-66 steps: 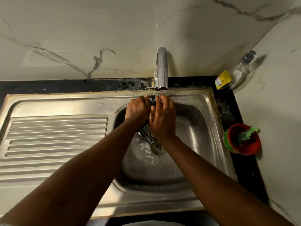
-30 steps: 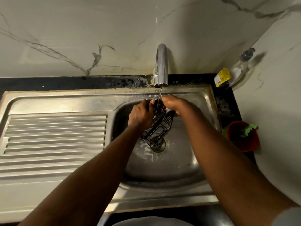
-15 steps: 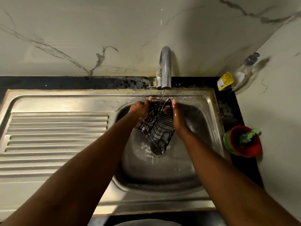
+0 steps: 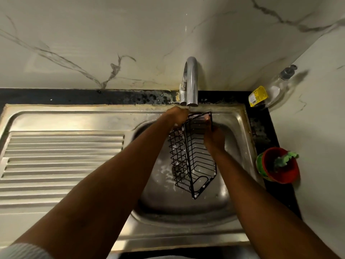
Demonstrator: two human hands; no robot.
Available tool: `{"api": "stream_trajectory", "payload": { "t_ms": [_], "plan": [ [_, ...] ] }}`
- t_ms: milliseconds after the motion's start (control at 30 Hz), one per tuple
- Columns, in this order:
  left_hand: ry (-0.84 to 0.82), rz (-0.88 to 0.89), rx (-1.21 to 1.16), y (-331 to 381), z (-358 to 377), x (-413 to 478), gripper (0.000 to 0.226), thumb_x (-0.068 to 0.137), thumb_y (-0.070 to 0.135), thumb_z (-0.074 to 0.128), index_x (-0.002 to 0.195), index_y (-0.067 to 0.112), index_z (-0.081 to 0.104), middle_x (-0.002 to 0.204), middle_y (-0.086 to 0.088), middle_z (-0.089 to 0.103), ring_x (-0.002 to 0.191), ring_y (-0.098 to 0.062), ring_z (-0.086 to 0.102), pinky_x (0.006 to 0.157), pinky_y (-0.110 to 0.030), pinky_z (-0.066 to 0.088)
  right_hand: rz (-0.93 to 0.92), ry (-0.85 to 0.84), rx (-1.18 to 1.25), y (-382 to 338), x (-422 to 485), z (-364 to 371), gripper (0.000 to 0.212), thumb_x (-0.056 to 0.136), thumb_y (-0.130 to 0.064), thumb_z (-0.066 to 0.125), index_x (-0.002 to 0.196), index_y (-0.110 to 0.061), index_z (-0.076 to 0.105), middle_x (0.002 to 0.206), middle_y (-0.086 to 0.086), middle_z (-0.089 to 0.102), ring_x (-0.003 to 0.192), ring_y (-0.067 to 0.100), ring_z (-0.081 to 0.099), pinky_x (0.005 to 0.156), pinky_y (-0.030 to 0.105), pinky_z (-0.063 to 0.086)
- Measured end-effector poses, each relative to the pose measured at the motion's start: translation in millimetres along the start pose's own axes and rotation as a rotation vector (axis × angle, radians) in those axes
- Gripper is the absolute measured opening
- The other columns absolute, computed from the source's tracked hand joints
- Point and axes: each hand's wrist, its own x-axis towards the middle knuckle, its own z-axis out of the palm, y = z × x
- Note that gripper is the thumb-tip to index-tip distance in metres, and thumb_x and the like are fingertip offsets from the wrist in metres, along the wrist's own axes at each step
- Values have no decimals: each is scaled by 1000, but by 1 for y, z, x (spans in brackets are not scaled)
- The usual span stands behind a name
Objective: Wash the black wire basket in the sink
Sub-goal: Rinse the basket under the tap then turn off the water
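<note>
A black wire basket (image 4: 193,157) hangs on end over the steel sink bowl (image 4: 186,206), its long side pointing toward me, with bits of foam on the wires. My left hand (image 4: 176,116) grips its top left corner right under the chrome tap (image 4: 190,83). My right hand (image 4: 213,136) holds the top right edge, fingers curled over the rim wire. A thin stream of water falls from the spout onto the basket's upper end. The drain is hidden behind the basket.
A ribbed steel draining board (image 4: 63,161) lies to the left of the bowl. On the black counter at right stand a red cup (image 4: 280,166) holding a green scrubber and a clear soap bottle (image 4: 270,92) with a yellow label. Marble walls close the back and right.
The basket has been turned and swung out: it now hangs longer and lower over the bowl. My right hand moved from its far end to its top right edge.
</note>
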Motion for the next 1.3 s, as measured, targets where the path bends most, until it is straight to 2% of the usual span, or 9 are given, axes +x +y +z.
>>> {"api": "stream_trajectory", "payload": {
  "t_ms": [200, 333, 433, 567, 733, 1000, 1067, 1167, 1300],
  "plan": [
    [-50, 179, -164, -16, 12, -19, 54, 111, 50, 32, 144, 14, 54, 143, -17, 57, 122, -26, 58, 106, -45, 50, 24, -14, -154, 8, 17, -15, 77, 100, -74, 22, 73, -19, 68, 70, 0, 63, 75, 22, 62, 63, 29, 37],
    [139, 324, -246, -37, 26, -34, 57, 112, 48, 28, 130, 10, 66, 97, -9, 69, 87, -14, 62, 85, -34, 53, -8, -53, -164, 23, 20, -3, 83, 97, -79, 22, 111, -17, 76, 106, 9, 75, 101, 27, 69, 82, 34, 50],
    [369, 434, -184, -52, 36, -41, 50, 112, 47, 28, 117, 16, 66, 100, -8, 70, 87, -13, 61, 80, -37, 53, 95, -140, -173, 17, 15, 4, 76, 103, -67, 29, 126, -6, 68, 123, 20, 69, 116, 36, 64, 82, 30, 41],
    [467, 570, 61, -56, 42, -46, 44, 111, 50, 30, 129, 21, 58, 120, 0, 65, 110, -13, 59, 99, -40, 51, 204, -244, -176, 12, 9, 10, 73, 105, -63, 31, 142, -5, 55, 142, 24, 57, 129, 40, 55, 99, 38, 47],
    [157, 628, 174, -48, 18, -46, 76, 92, 73, 57, 150, 27, 42, 145, -2, 59, 127, -19, 58, 107, -39, 48, 320, -517, -115, 51, 23, 19, 61, 92, -69, 42, 105, -17, 69, 118, 21, 70, 93, 31, 67, 88, 48, 58],
    [-73, 581, -44, -60, 2, -25, 83, 69, 69, 87, 131, 24, 56, 136, -1, 59, 123, -21, 61, 101, -45, 57, 455, -697, -210, 12, -9, -10, 47, 103, -60, 41, 76, -21, 49, 78, 4, 51, 65, 19, 46, 63, 30, 40],
    [-50, 515, -58, -67, 2, -25, 74, 67, 70, 86, 120, 23, 65, 130, -3, 62, 116, -22, 65, 95, -45, 61, 468, -737, -275, 12, -4, -7, 47, 105, -57, 41, 81, -17, 51, 80, 6, 52, 68, 21, 48, 66, 33, 44],
    [79, 405, -236, -76, 5, -24, 51, 76, 58, 85, 81, 11, 65, 86, -10, 75, 77, -32, 74, 72, -55, 64, 404, -777, -394, 3, 1, -5, 47, 104, -58, 42, 94, -15, 59, 79, 4, 56, 64, 18, 51, 60, 31, 45],
    [281, 331, -185, -73, 3, -29, 50, 96, 51, 68, 71, 8, 65, 73, -9, 75, 66, -27, 74, 64, -44, 64, 376, -879, -372, -14, 11, -11, 46, 98, -59, 53, 106, -15, 63, 91, 3, 69, 76, 17, 66, 71, 34, 54]
  ]
}}
